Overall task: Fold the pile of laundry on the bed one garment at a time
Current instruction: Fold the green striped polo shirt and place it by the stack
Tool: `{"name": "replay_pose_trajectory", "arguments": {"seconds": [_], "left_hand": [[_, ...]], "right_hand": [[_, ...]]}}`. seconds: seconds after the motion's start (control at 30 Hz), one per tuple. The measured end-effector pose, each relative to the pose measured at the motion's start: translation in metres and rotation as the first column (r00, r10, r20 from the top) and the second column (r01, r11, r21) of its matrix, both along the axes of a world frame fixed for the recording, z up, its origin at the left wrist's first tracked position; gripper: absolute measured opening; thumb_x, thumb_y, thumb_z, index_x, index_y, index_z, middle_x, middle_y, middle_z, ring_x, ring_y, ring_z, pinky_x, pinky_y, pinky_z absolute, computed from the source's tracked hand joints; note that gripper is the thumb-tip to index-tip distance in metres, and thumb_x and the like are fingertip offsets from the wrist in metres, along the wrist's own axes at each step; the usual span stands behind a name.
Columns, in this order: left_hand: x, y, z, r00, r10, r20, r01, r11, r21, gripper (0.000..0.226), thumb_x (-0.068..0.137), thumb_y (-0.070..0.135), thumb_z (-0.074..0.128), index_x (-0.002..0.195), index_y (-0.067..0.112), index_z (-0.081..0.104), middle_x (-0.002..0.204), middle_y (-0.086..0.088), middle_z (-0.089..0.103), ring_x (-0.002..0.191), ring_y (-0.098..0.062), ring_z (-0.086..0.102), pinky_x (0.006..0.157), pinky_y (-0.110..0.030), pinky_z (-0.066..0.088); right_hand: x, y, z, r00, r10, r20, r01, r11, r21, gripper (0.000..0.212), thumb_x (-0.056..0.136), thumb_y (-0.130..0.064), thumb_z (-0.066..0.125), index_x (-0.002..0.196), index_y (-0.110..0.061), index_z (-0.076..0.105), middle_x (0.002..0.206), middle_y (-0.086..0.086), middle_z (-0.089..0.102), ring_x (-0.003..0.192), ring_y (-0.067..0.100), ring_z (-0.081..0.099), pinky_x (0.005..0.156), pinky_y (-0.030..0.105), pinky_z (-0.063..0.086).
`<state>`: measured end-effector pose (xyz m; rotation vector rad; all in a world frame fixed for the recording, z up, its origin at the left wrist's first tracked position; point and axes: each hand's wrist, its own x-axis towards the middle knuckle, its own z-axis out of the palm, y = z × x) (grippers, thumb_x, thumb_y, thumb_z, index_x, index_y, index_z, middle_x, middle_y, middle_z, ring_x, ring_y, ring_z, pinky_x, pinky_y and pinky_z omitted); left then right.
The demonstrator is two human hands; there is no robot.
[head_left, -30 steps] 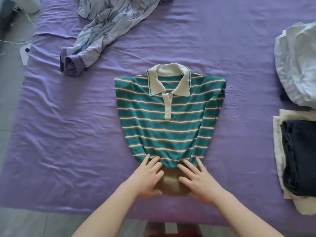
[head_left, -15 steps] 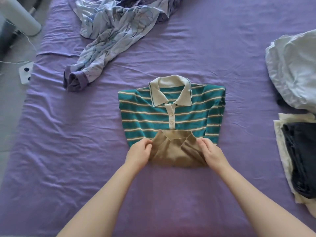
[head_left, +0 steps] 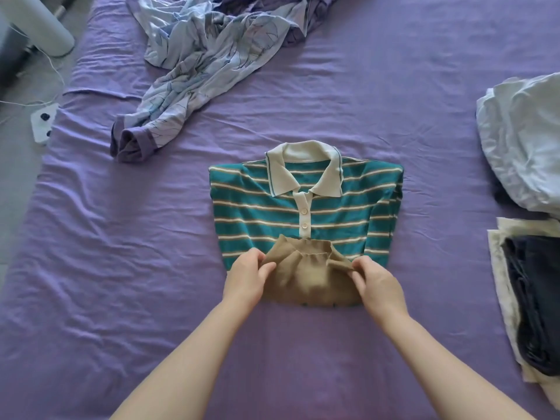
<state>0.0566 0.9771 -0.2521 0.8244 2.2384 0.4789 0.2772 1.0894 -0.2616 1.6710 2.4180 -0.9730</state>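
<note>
On the purple bed [head_left: 91, 268], near its middle, lies a green striped polo shirt [head_left: 257, 213] with a white collar [head_left: 303, 171], front side up and sleeves tucked in. Its tan hem band [head_left: 309, 277] is turned up over the lower stripes, just below the button strip. The left hand [head_left: 247, 278] pinches the left corner of this band between thumb and curled fingers. The right hand [head_left: 378, 283] pinches the right corner in the same way. Both grips are closed on the cloth, not spread.

Farther away, toward the upper left, an unfolded pale blue patterned garment [head_left: 206, 62] lies crumpled. At the right edge a light blue bundle [head_left: 521, 140] sits, and near it a dark folded garment [head_left: 536, 298] rests on cream cloth [head_left: 503, 298]. Beside the bed, on the floor, a white power strip [head_left: 42, 124] is seen.
</note>
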Motion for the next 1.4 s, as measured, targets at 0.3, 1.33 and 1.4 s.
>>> {"name": "replay_pose_trajectory", "arguments": {"seconds": [0.3,1.33,1.4], "left_hand": [[-0.026,0.007,-0.001,0.980,0.186,-0.066,-0.185,0.982,0.025,0.029,0.102,0.024,0.035,0.089,0.009,0.055,0.089,-0.008,0.061,0.087,-0.031,0.054,0.069,-0.033,0.034],[-0.100,0.127,-0.006,0.910,0.031,-0.413,-0.018,0.999,0.035,0.041,0.084,0.060,0.055,0.084,0.021,0.048,0.077,0.006,0.057,0.073,-0.021,0.055,0.061,-0.030,0.034],[-0.104,0.129,-0.010,0.896,0.072,-0.437,-0.024,0.993,0.114,0.035,0.090,0.051,0.052,0.088,0.016,0.051,0.078,-0.001,0.062,0.075,-0.027,0.060,0.059,-0.031,0.033]], "right_hand": [[-0.017,0.028,0.010,0.885,-0.388,-0.259,0.390,0.920,-0.044,0.017,0.101,-0.023,0.038,0.101,-0.011,0.050,0.085,0.005,0.057,0.076,0.028,0.049,0.062,0.035,0.033],[-0.111,0.169,0.012,0.981,-0.093,-0.170,0.123,0.977,0.176,0.023,0.101,-0.036,0.026,0.099,-0.015,0.036,0.080,0.002,0.056,0.069,0.028,0.058,0.065,0.044,0.050],[-0.112,0.169,0.009,0.981,-0.106,-0.160,0.137,0.971,0.196,0.020,0.101,-0.035,0.026,0.097,-0.017,0.034,0.078,0.001,0.056,0.067,0.027,0.058,0.063,0.042,0.050]]}}
